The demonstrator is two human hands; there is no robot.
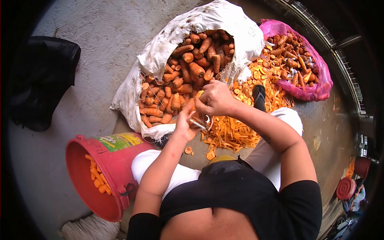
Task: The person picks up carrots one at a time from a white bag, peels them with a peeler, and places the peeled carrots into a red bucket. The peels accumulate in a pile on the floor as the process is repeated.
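My left hand (185, 124) grips a carrot (193, 102) from below, in front of the white sack. My right hand (215, 98) is closed around a metal peeler (199, 123), its blade against the carrot between the two hands. The open white sack (160, 60) lies on the concrete floor, full of unpeeled carrots (188, 72). Orange peelings (236, 128) are heaped on the floor under and right of my hands.
A red bucket (114, 160) with several peeled carrots (98, 178) stands at my left knee. A pink mesh bag (316, 86) of carrots sits at the back right. A black bag (42, 76) lies at left. A metal grate runs along the right edge.
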